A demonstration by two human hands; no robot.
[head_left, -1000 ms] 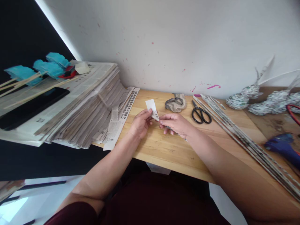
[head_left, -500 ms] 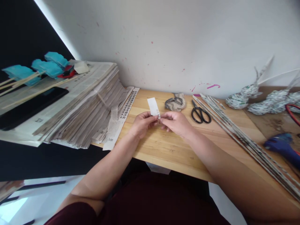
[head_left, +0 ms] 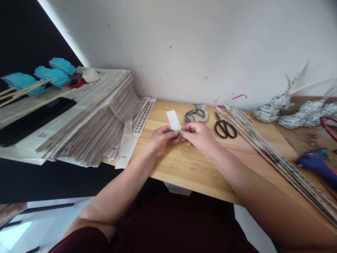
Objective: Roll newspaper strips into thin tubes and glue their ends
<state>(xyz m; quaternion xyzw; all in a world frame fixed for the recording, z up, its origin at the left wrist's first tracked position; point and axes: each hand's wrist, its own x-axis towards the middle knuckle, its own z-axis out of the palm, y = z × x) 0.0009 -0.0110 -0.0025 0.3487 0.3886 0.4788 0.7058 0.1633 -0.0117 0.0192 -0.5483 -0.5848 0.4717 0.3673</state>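
Observation:
A short strip of printed paper (head_left: 173, 119), white with a few dark characters at its lower end, stands up between my two hands. My left hand (head_left: 162, 140) pinches its lower edge from the left, thumb on top. From the right, my right hand (head_left: 196, 135) pinches the same lower edge, with its fingertips touching or nearly touching the left ones. Fingers cover the paper's bottom end. Just behind my right hand lies a crumpled beige and grey cloth (head_left: 197, 114). Black-handled scissors (head_left: 225, 126) rest to its right, blades pointing away from me.
A tall newspaper stack (head_left: 97, 119) stands at the left, bearing a black phone (head_left: 37, 119), sticks and blue pieces (head_left: 61, 66). Long rolled-paper rods (head_left: 271, 154) run along the right. Beyond them are woven paper shapes (head_left: 271, 109) and a blue glue gun (head_left: 316, 165).
The lower end of the paper strip sits slightly further inside my fingers, covering more of the print. My right hand has shifted a little up, closer to my left.

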